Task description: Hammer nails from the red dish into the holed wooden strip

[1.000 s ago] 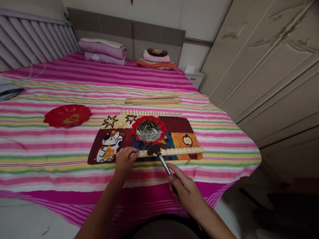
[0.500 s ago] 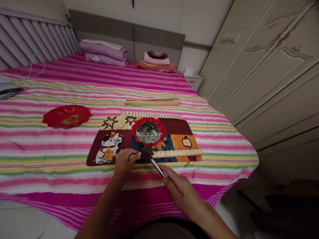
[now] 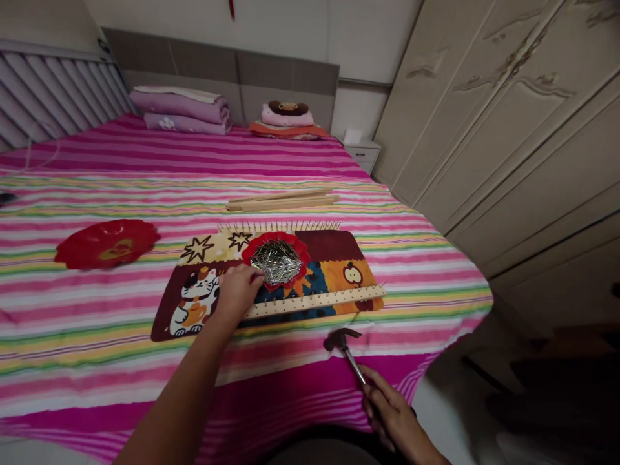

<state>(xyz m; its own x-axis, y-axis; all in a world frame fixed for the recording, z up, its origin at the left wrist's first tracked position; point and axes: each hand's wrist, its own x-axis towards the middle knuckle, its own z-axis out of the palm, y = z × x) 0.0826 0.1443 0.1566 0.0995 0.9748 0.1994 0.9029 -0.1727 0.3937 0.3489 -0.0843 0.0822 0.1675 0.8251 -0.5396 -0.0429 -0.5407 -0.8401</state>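
Note:
My right hand (image 3: 391, 408) grips a claw hammer (image 3: 343, 339) by its handle, the head hanging over the near edge of the bed. My left hand (image 3: 239, 287) is at the near-left rim of a red scalloped bowl (image 3: 304, 248) full of nails (image 3: 277, 261). Its fingers are drawn together there; whatever they pinch is too small to make out. In front of the bowl lies a wooden strip (image 3: 314, 301) with a row of nails standing along it, its left end partly behind my left hand. Beneath them is a patterned mat (image 3: 327, 245) with a cat picture.
Behind the bowl lies another strip (image 3: 285, 226) studded with upright nails. Several bare wooden strips (image 3: 288, 203) are farther back. A red plate (image 3: 106, 244) sits at the left on the striped bed. Folded bedding (image 3: 186, 110) is by the headboard; a wardrobe (image 3: 465, 116) stands at right.
My left hand has left the strip and moved up to the nail bowl. My right hand has drawn the hammer away from the strip, toward me and to the right.

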